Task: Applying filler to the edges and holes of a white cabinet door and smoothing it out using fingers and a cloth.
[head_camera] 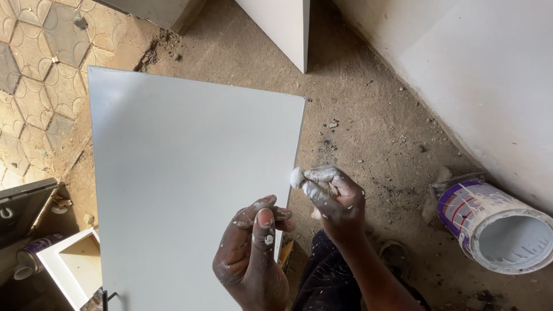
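Right hand [336, 198] presses putty wad [297, 177] seemingly against panel [190, 173] edge.

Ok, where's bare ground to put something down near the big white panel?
Free: the dirt floor between the large white flat panel and the tipped white paint bucket. Crowded: lower left, by the small white drawer box, and the panel's right edge, where the right hand holds white putty beside the left hand.
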